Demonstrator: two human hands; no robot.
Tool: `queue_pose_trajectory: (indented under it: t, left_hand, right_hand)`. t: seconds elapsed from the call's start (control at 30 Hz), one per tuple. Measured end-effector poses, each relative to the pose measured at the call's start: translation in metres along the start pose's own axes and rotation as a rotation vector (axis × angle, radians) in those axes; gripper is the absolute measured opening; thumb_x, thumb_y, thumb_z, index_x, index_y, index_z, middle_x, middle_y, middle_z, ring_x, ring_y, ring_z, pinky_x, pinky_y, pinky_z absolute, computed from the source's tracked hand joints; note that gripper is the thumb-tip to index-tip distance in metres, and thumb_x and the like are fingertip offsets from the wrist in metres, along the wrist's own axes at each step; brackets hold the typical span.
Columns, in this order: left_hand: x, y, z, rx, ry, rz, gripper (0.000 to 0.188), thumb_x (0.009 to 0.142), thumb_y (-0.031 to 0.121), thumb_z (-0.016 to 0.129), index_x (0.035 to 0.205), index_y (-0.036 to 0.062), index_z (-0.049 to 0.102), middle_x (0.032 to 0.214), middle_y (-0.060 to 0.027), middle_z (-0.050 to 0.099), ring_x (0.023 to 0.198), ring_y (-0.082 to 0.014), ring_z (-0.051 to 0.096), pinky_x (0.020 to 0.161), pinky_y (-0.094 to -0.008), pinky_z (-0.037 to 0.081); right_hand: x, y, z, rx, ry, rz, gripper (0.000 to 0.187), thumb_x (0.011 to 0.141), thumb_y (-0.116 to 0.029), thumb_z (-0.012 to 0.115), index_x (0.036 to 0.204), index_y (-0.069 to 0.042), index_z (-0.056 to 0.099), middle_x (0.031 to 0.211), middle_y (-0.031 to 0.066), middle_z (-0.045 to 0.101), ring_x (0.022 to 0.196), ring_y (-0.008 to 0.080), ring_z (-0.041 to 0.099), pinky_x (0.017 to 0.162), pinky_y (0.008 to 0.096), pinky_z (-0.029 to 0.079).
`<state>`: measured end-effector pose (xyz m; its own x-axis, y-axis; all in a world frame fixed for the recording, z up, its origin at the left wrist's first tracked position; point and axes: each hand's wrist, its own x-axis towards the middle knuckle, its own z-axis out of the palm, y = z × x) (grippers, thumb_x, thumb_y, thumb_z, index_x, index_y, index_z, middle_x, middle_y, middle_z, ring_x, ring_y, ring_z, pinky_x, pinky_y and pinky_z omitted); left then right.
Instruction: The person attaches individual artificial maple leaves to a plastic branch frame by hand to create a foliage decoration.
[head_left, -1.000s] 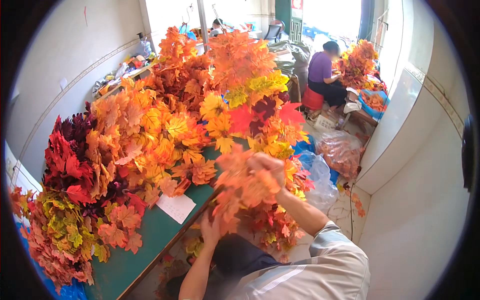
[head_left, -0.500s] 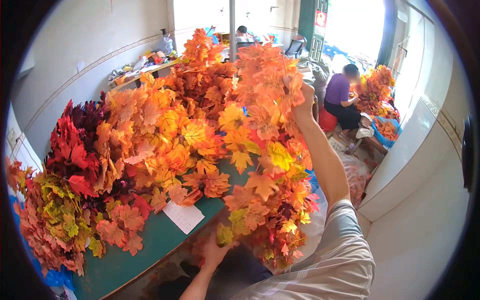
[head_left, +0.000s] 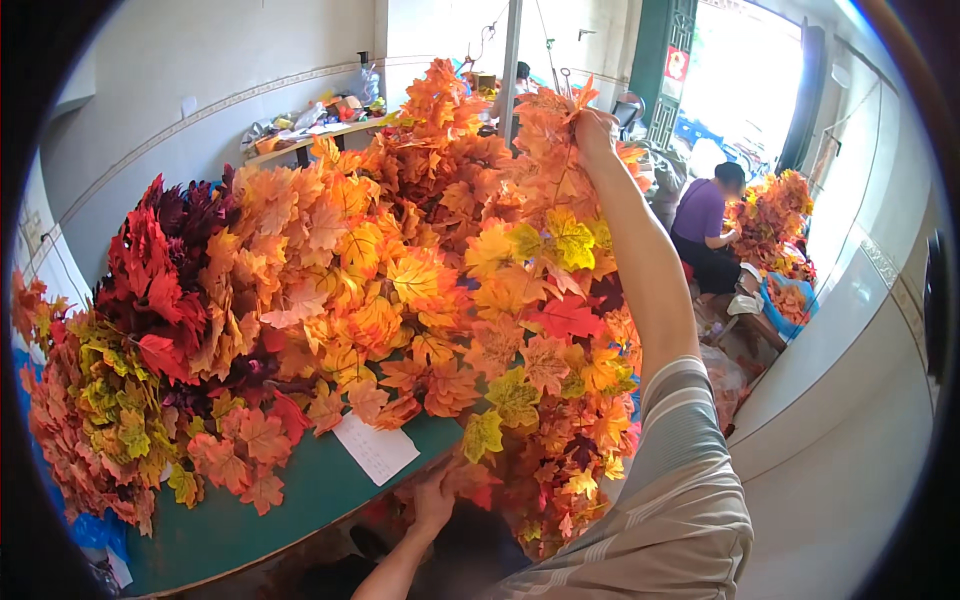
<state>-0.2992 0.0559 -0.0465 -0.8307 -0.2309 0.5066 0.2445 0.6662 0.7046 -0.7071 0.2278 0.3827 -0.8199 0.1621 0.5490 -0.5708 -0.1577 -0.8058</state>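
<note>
My right hand (head_left: 596,136) is raised high, closed around the upper end of an artificial maple leaf garland (head_left: 570,235) in orange, yellow and red. The garland hangs down from it past the table's right side. Close beside that hand, a metal hook (head_left: 566,80) hangs from above. Low at the table's front edge, my left hand (head_left: 434,503) has curled fingers among the garland's lower leaves; its fingertips are partly hidden. Piles of leaf bunches cover much of the green table (head_left: 245,535): dark red, orange (head_left: 300,235) and pinkish with green (head_left: 110,420).
A white paper slip (head_left: 376,448) lies near the table's front edge. Behind stands a cluttered shelf (head_left: 320,132) and a grey post (head_left: 513,75). At the right, a seated person in purple (head_left: 705,215) handles leaves beside a blue bag (head_left: 785,300). A tiled wall (head_left: 850,400) runs along the right.
My right hand has risen toward the hook, lifting the garland's upper end. My left hand stays low by the table edge. The view has shifted slightly.
</note>
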Motion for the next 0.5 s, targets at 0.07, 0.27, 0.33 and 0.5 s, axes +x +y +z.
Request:
queue_pose_trajectory:
  t: [0.07,0.27,0.33,0.5]
  left_hand:
    - [-0.003,0.000,0.002,-0.062,-0.033,-0.070,0.020,0.086,0.011,0.059,0.102,0.0012,0.066,0.088,-0.0210,0.067,0.083,-0.0351,0.065,0.073,-0.0387,0.050]
    - [-0.003,0.010,-0.001,-0.160,-0.058,-0.164,0.020,0.085,0.009,0.061,0.103,0.0005,0.066,0.085,-0.0188,0.068,0.074,-0.0260,0.067,0.066,-0.0321,0.050]
    - [-0.003,0.014,-0.001,-0.180,-0.060,-0.149,0.019,0.085,0.010,0.061,0.101,-0.0005,0.066,0.082,-0.0183,0.067,0.072,-0.0233,0.067,0.065,-0.0315,0.050]
    - [-0.014,0.019,-0.007,-0.184,-0.037,-0.212,0.015,0.086,0.012,0.064,0.092,-0.0018,0.065,0.072,-0.0134,0.064,0.063,-0.0144,0.062,0.059,-0.0290,0.048]
  right_hand:
    - [0.018,0.000,0.010,-0.012,-0.018,0.033,0.017,0.084,-0.005,0.057,0.069,0.000,0.059,0.059,0.0090,0.054,0.045,0.0162,0.050,0.040,0.0299,0.039]
    - [0.031,0.020,0.025,0.013,0.065,0.051,0.015,0.081,-0.002,0.057,0.066,-0.003,0.059,0.055,0.0061,0.053,0.043,0.0143,0.050,0.037,0.0294,0.037]
    - [0.045,0.033,0.023,0.009,0.110,0.026,0.016,0.080,-0.003,0.059,0.064,-0.003,0.060,0.054,0.0053,0.053,0.043,0.0139,0.050,0.037,0.0291,0.037]
    - [0.049,0.046,0.032,-0.080,0.183,-0.053,0.017,0.069,-0.002,0.053,0.053,0.000,0.058,0.052,0.0011,0.050,0.047,0.0106,0.043,0.042,0.0316,0.033]
